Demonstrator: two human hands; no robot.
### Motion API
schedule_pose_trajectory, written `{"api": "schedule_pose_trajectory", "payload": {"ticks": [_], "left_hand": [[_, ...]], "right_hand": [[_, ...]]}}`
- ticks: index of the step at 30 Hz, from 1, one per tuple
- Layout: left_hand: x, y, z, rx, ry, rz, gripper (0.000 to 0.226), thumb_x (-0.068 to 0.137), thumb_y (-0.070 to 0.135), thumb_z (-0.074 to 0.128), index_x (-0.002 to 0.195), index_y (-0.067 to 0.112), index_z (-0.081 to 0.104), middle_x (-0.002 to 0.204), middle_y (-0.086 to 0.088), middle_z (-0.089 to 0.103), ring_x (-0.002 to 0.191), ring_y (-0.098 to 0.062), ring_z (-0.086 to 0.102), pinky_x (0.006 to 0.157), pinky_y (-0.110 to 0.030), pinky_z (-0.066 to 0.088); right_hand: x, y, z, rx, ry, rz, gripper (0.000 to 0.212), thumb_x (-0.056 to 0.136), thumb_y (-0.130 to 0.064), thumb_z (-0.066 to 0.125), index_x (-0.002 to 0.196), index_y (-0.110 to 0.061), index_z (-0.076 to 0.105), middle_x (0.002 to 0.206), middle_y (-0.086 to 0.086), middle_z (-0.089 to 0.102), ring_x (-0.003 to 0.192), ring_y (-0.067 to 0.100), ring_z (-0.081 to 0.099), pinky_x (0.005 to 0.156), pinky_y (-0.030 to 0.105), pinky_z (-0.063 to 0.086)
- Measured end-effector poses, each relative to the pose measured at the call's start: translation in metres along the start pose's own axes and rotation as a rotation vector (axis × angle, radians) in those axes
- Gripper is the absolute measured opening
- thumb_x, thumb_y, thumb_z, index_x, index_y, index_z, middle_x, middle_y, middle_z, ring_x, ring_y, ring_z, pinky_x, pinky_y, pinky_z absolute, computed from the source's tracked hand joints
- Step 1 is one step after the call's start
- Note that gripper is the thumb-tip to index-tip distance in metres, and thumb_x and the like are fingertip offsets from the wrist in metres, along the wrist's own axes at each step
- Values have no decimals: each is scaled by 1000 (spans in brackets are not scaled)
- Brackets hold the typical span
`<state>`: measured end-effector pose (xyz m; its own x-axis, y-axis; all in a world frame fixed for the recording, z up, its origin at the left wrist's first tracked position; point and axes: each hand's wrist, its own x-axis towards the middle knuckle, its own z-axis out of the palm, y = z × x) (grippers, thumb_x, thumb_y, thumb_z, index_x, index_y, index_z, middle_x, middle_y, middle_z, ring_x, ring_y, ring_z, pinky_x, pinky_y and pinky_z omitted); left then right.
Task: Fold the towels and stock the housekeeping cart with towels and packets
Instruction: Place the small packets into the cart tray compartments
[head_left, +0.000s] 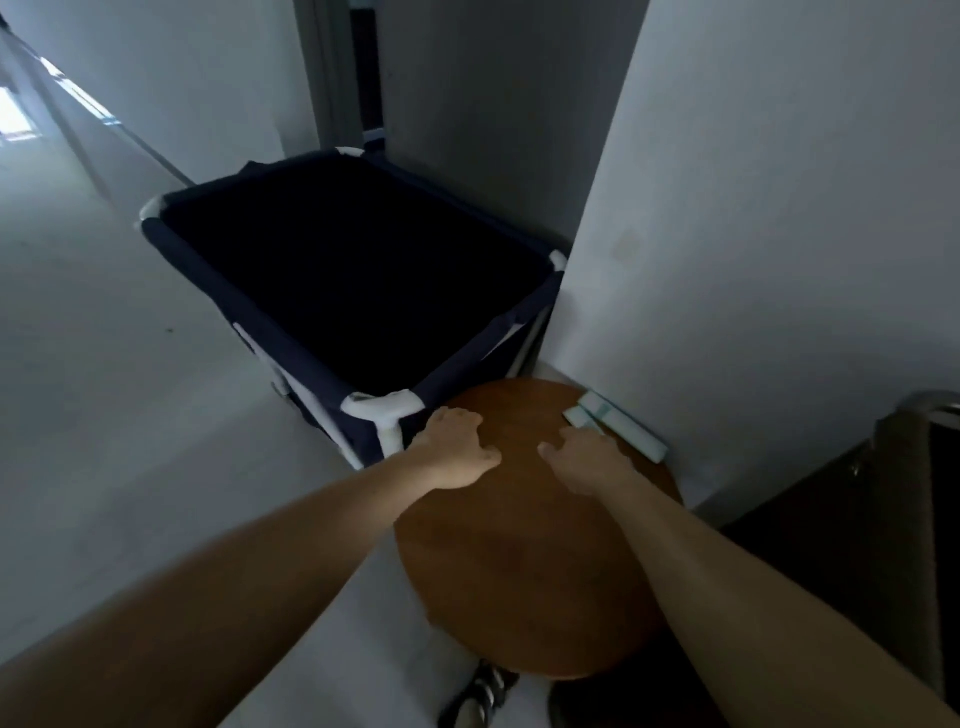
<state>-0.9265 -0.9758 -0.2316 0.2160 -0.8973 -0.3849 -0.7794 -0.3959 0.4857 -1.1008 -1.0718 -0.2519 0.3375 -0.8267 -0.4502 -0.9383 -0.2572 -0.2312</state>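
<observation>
Packets (621, 423) lie just beyond the right hand (587, 460) (its grip loose).

Dim, soft, wide-angle edge distortion.

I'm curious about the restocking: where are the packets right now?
In the head view, the packets lie at the far right edge of the round wooden table, just beyond the right hand.
</observation>
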Motion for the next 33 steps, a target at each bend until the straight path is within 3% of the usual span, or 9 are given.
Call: {"api": "schedule_pose_trajectory", "payload": {"ticks": [6,11,18,24,28,33], "left_hand": [[82,15,10,40,-109,-15,74,96,50,48,156,16,20,162,-7,19,149,-26,14,120,-44,22],[153,23,21,42,-177,-60,69,97,48,51,152,11,30,157,-10,31,144,-27,28,118,-42,26],[239,42,71,-22,-270,-118,44,93,33,60,131,11,57,134,-13,57,123,-29,54,107,-41,42],[307,46,124,-107,-432,-79,51,97,34,58,142,15,46,134,-5,54,111,-17,52,87,-22,36],[339,44,152,-179,-450,-78,49,97,35,56,141,14,49,133,-6,57,112,-18,55,94,-28,43],[365,36,177,-193,-411,-115,39,95,33,60,130,13,59,128,-4,61,114,-21,56,96,-25,40]], "right_hand": [[86,33,0,78,-77,81,69,98,-59,34,152,-15,33,154,12,35,138,32,36,114,47,31],[149,60,10,157,-119,143,68,97,-58,36,149,-14,38,150,14,40,134,34,40,110,45,35],[201,134,21,293,-117,346,50,101,-38,43,142,-10,45,144,18,47,130,36,47,108,43,40],[232,182,53,344,24,439,54,98,-41,54,145,-15,46,146,10,48,130,27,48,96,25,38],[267,195,89,353,-32,494,60,98,-37,55,144,-3,36,146,22,39,130,36,41,105,39,36],[284,204,121,282,43,527,55,89,-33,65,135,-9,48,135,20,45,124,36,42,104,44,36]]}}
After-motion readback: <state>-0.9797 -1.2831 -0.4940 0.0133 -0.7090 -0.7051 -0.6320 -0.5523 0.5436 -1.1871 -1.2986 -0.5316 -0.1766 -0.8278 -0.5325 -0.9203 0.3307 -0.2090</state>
